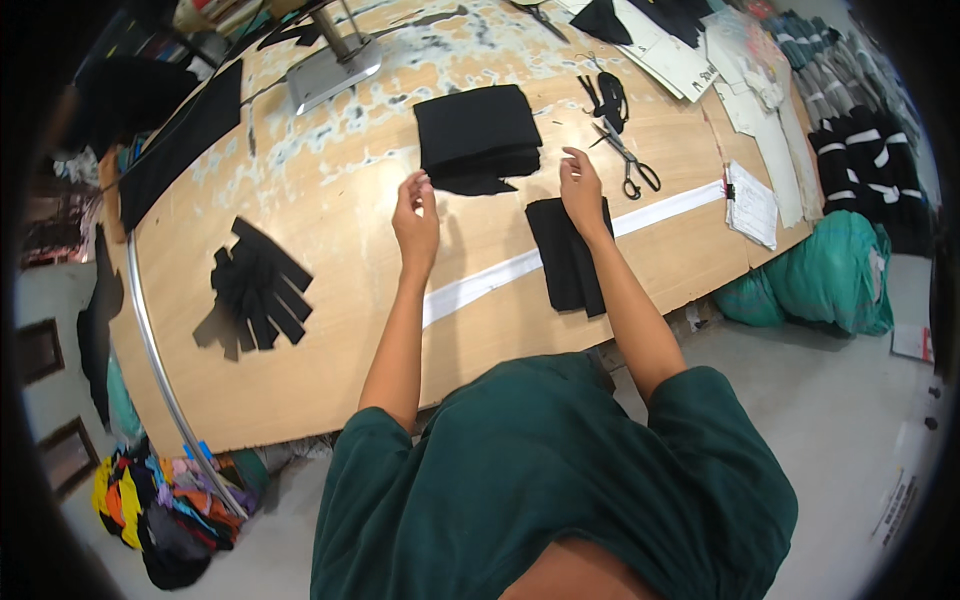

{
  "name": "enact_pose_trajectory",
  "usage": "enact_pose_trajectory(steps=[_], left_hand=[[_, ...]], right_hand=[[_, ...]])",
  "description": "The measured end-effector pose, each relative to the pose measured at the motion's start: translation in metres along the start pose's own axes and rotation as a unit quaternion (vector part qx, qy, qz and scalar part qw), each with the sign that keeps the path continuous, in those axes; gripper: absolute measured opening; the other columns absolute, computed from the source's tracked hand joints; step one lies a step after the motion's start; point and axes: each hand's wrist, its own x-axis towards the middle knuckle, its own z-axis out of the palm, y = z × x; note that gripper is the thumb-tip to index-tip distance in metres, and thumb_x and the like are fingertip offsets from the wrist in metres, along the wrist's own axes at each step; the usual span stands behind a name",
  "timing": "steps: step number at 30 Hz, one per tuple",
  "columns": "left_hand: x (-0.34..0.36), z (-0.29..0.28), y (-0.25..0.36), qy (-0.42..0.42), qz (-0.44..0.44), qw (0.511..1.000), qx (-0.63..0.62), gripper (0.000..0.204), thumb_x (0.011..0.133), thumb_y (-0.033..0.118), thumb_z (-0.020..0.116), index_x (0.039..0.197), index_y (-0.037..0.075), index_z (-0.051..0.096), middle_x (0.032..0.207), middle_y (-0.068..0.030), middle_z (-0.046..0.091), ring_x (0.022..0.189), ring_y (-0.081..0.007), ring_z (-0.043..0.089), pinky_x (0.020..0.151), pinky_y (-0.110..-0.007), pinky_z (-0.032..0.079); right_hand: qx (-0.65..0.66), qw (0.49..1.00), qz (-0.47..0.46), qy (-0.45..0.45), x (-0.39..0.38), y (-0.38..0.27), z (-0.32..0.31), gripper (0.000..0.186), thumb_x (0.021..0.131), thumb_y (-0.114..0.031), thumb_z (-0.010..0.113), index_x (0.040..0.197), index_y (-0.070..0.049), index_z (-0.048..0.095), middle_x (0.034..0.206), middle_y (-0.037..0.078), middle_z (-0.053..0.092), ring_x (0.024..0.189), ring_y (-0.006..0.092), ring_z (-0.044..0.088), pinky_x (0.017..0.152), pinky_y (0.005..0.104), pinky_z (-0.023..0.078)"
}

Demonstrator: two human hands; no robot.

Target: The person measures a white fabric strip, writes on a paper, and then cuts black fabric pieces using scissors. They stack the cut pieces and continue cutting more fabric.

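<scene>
The fingers of the left hand [416,225] are loosely bent, the thumb held apart from them, at the near left corner of a flat stack of black rectangular fabric [478,125]; whether the cloth is touched cannot be told. The right hand [582,195] is held with curved, parted fingers over the far right corner of a folded black fabric piece [562,260], by which a long white strip [480,290] is partly covered. Farther right, black-handled metal scissors [625,160] and clipped white paper sheets [752,208] are laid on the pale wooden table [340,385]. To the left, black fabric strips [255,290] are spread like a fan. Beyond the table's right edge, a bulging green plastic sack [835,270] is seen, its contents hidden. At lower left, multicoloured cloth [165,510] is heaped beside a curved metal tube [165,370].
</scene>
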Motion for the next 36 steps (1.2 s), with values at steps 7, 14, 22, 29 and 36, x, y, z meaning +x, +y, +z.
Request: enact_pose_trajectory(steps=[7,14,22,29,36], left_hand=[[0.067,0.033,-0.01,-0.024,-0.097,0.995,0.02,0.054,0.108,0.028,0.066,0.153,0.0,0.054,0.132,-0.0225,0.073,0.107,-0.0252,0.072,0.097,-0.037,0.057],[0.094,0.034,-0.01,-0.06,-0.179,0.976,0.106,0.065,0.101,0.037,0.074,0.147,-0.005,0.059,0.13,-0.0236,0.075,0.118,-0.0311,0.074,0.104,-0.042,0.056],[0.135,0.046,-0.003,-0.115,-0.288,0.95,0.032,0.07,0.092,0.045,0.082,0.136,-0.007,0.068,0.132,-0.023,0.074,0.124,-0.0341,0.071,0.107,-0.041,0.053],[0.15,0.04,0.019,-0.168,-0.293,0.932,-0.13,0.048,0.095,0.041,0.081,0.118,0.0,0.073,0.111,-0.0102,0.074,0.104,-0.023,0.07,0.096,-0.036,0.057],[0.134,0.023,0.05,-0.181,-0.332,0.881,-0.285,0.04,0.097,0.041,0.082,0.119,0.009,0.073,0.109,-0.0025,0.072,0.094,-0.014,0.065,0.089,-0.031,0.054]], right_hand=[[0.13,0.94,0.267,-0.165,0.103,0.01,0.028,0.061,0.106,-0.046,0.067,0.147,-0.001,0.061,0.124,0.018,0.073,0.103,0.0281,0.072,0.088,0.0398,0.056],[-0.037,0.967,0.221,-0.124,0.105,-0.017,0.029,0.065,0.096,-0.044,0.082,0.142,-0.002,0.065,0.126,0.022,0.075,0.117,0.0307,0.071,0.101,0.0432,0.054],[-0.015,0.942,0.281,-0.185,0.125,-0.018,0.026,0.062,0.091,-0.041,0.085,0.126,0.006,0.069,0.121,0.022,0.074,0.11,0.0307,0.069,0.101,0.0447,0.053],[0.139,0.924,0.298,-0.192,0.138,-0.047,0.014,0.036,0.092,-0.032,0.083,0.111,-0.003,0.073,0.104,0.009,0.069,0.084,0.0183,0.061,0.079,0.0328,0.051],[0.399,0.855,0.273,-0.19,0.119,-0.074,-0.028,0.031,0.098,-0.015,0.073,0.122,0.004,0.067,0.124,0.016,0.067,0.115,0.0308,0.068,0.108,0.0483,0.059]])
